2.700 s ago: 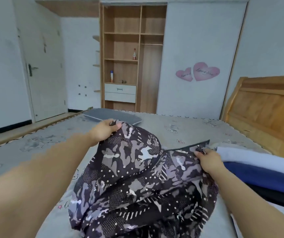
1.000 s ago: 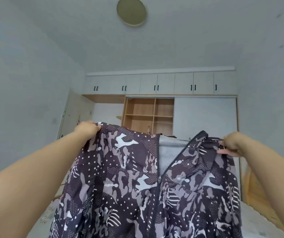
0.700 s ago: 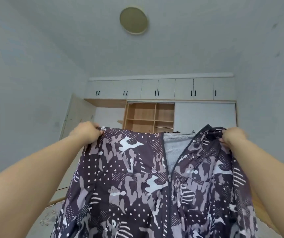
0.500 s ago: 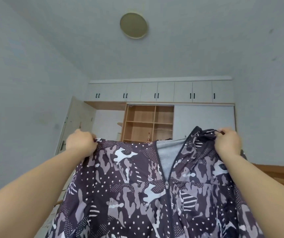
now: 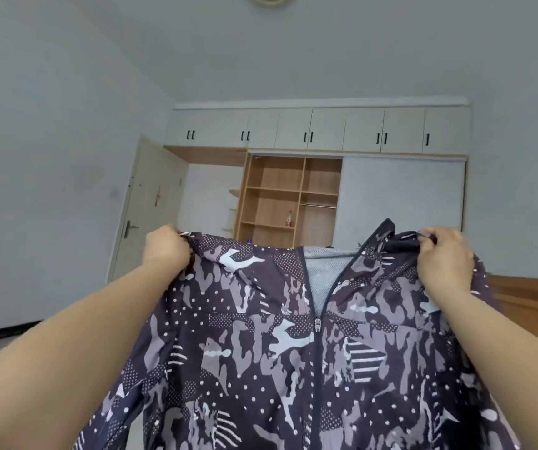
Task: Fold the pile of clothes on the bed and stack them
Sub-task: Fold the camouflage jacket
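Head view: the camouflage-print zip jacket [image 5: 293,345] hangs in the air in front of the person, stretched between both raised hands with its zipped front facing the camera and the grey mesh lining showing at the open collar. The left hand [image 5: 167,246] is clenched on the left shoulder seam, fingers curled tight around a bunch of cloth; the right hand [image 5: 444,258] pinches the right shoulder, thumb and fingers pressed together on the fabric. A few seconds ago the jacket lay crumpled on the bed; since then it has been lifted and shaken out, and over the last second the hands have drawn a little lower while the gaze has dropped from the ceiling toward the wardrobe [image 5: 288,196]. I judge the garment now hangs straight enough to be laid flat for folding; none of that fold has begun.
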